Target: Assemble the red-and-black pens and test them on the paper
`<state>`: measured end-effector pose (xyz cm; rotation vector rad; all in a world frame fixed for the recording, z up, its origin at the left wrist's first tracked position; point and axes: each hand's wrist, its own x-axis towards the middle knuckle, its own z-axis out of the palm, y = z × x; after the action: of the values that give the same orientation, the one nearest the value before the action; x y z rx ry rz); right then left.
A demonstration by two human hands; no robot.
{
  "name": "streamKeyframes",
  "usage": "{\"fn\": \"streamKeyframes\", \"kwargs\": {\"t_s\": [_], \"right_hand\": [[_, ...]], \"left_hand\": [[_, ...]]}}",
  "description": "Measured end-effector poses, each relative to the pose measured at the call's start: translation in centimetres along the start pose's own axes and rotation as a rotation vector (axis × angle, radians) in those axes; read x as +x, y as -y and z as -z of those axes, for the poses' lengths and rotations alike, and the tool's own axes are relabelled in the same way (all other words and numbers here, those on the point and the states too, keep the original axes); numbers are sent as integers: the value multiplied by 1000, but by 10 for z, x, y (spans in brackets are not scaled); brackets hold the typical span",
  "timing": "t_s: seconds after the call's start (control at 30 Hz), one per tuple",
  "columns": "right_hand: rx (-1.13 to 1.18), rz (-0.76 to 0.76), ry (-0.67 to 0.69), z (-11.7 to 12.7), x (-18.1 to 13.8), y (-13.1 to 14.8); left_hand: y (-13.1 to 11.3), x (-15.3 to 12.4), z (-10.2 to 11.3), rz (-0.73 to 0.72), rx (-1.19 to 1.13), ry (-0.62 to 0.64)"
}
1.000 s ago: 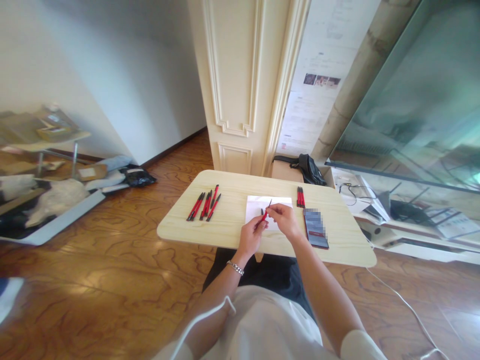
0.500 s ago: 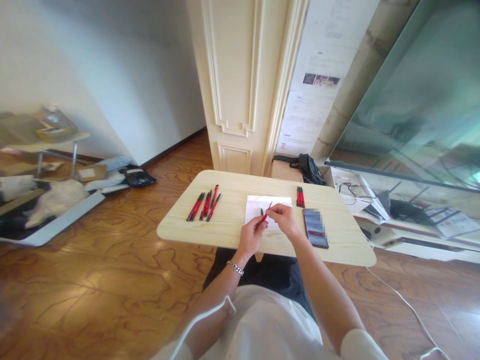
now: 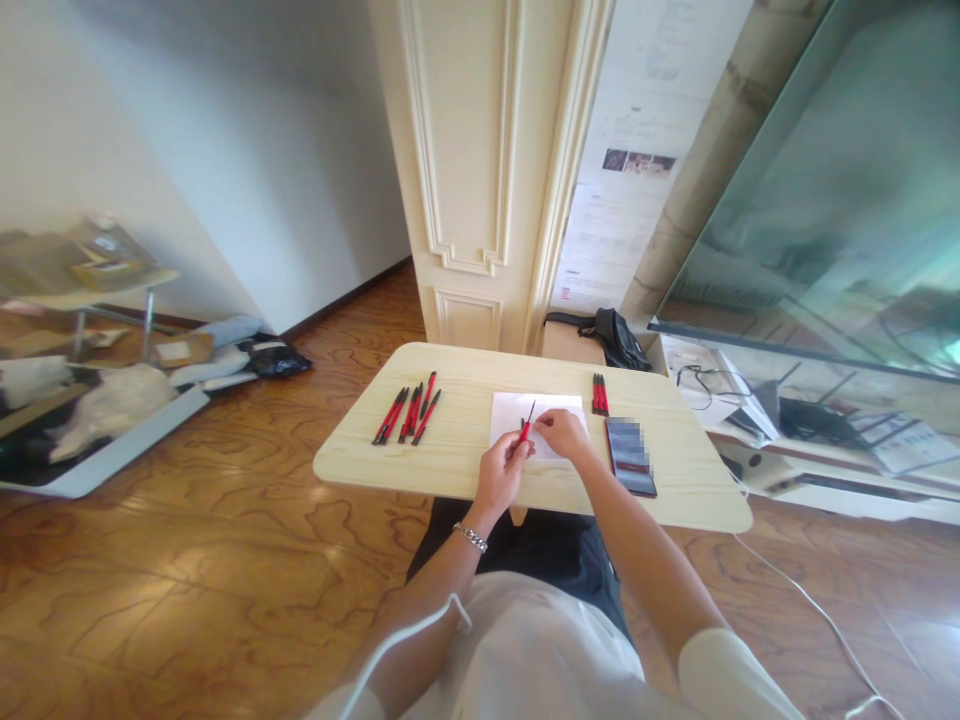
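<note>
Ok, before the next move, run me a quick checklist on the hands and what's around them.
1. Left hand gripping the slim red-and-black pen: ok.
2. Pen pointing away from the body, dark end foremost: ok.
3. Right hand holding something small: cannot tell.
4. White paper sheet under the pen: ok.
5. Dark, flat rectangular object clear of right hand: ok.
6. Three red-and-black pens lying side by side: ok.

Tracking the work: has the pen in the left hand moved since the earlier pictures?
Yes: the pen has swung slightly left, judged against the paper.
</note>
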<state>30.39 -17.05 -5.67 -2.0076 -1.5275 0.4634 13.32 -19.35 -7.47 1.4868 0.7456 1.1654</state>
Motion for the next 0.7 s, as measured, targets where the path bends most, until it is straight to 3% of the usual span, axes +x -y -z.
{"fn": "streamKeyframes", "kwargs": {"t_s": [0.17, 0.3, 0.37, 0.57, 0.7], "right_hand": [[-229, -128, 34, -8, 1, 18], [-236, -126, 28, -8, 1, 18], [-86, -82, -28, -4, 1, 13], [667, 47, -128, 29, -12, 16], [853, 84, -165, 47, -23, 38]], "left_hand": [[1, 0, 0, -14, 17, 0], [0, 1, 0, -11, 11, 0], [1, 1, 0, 4, -3, 6], [2, 1, -1, 10, -21, 11], [2, 1, -2, 9, 1, -2]]}}
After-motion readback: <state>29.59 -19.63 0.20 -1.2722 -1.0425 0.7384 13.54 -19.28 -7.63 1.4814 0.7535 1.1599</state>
